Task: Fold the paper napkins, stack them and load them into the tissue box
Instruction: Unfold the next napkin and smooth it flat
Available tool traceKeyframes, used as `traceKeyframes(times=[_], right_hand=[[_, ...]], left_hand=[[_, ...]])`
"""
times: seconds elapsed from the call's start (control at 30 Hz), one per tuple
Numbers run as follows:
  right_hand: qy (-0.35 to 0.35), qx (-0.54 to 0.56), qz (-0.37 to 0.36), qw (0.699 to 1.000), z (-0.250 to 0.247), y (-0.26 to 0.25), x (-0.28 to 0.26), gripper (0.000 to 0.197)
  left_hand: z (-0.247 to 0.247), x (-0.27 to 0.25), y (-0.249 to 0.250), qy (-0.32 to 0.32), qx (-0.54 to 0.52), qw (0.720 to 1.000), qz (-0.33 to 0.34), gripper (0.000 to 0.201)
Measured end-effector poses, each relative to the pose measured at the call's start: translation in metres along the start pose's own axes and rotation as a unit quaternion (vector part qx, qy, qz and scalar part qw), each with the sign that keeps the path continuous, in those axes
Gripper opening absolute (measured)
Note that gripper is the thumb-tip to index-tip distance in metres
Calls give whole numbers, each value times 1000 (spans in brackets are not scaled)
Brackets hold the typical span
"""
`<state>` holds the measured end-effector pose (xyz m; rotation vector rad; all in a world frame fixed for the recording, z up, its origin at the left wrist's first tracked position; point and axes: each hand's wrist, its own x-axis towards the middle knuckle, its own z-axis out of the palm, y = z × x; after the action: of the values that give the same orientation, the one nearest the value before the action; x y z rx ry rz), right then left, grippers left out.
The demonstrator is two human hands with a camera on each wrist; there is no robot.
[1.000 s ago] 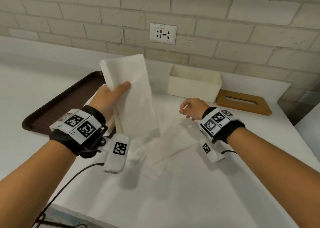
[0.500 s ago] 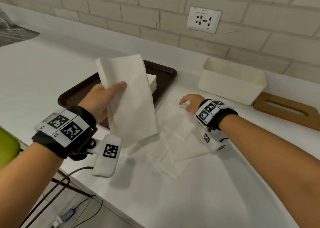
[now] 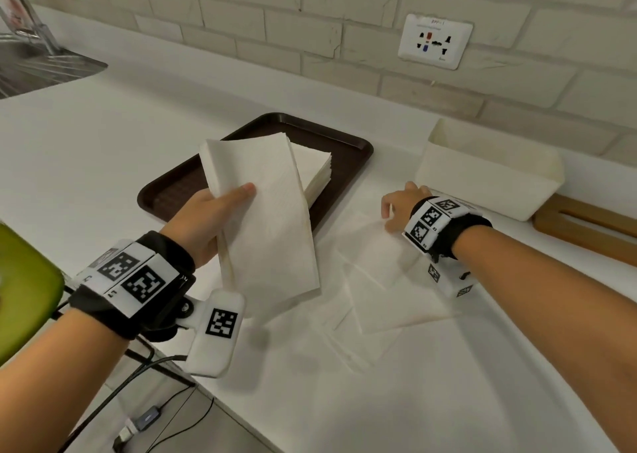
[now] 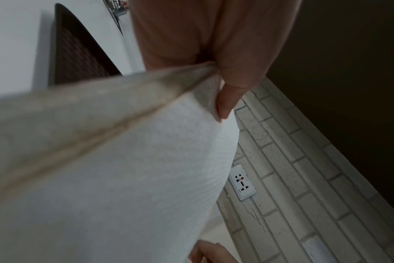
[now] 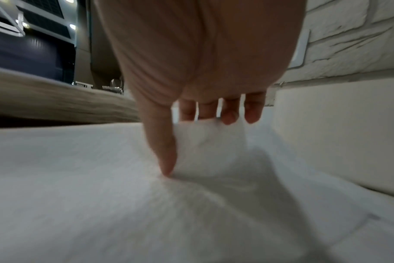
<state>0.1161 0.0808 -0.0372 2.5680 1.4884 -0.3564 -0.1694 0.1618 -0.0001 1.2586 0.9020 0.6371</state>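
- head view: my left hand (image 3: 206, 221) grips a folded napkin (image 3: 265, 225) held up over the near edge of the brown tray (image 3: 355, 149), where a napkin stack (image 3: 315, 170) lies. my right hand (image 3: 401, 206) reaches down to loose napkins (image 3: 389, 280) on the white surface (image 3: 431, 383), just near of the open tissue box (image 3: 482, 176).
- left wrist view: thumb (image 4: 232, 92) pinches the napkin's edge.
- right wrist view: thumb (image 5: 164, 146) and fingers (image 5: 229, 113) pinch up a napkin corner (image 5: 209, 142).
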Motion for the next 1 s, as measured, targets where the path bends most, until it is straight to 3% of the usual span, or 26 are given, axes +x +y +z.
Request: traceKeyframes(times=[0.07,0.13,0.23,0.3,0.37,0.43,0.5,0.53,0.57,0.77,0.9,1.0], right_hand=[[4,-47,-17,999,-14,5,-12,30],[59,-36,-23,997,-29,14,-27,32],[171,152,8,973,-54,35,-56,36],[193,345,-18,919,-71,44,-82,33],[196,530,-66,822,-85,45,-112,6],[197,652,-89,727,-92,48,-133,13],[181,709,-87,676,-88,53,-148,15],[168,724,-77,665,-83,55,-154,15],[155,732,-59,661,-77,57,-159,15],[66,671,80,734,-22,75,-183,28],[54,651,152,742,-5,87,-199,17],[94,666,166,721,-2,92,-206,17]], left_hand=[[4,3,2,-5,-1,1000,0,25],[12,5,6,-11,-16,1000,3,20],[33,7,12,-50,-72,996,1,20],[52,7,16,-81,-110,991,-4,22],[74,4,18,-115,-147,982,-24,23],[97,2,17,-154,-181,971,-42,27],[120,0,13,-190,-216,956,-56,32],[131,-2,10,-204,-232,949,-66,34],[142,-5,8,-218,-241,942,-81,35],[188,-21,-13,-278,-276,908,-150,38],[202,-26,-24,-293,-238,913,-157,39],[211,-29,-31,-325,-150,923,-141,35]])
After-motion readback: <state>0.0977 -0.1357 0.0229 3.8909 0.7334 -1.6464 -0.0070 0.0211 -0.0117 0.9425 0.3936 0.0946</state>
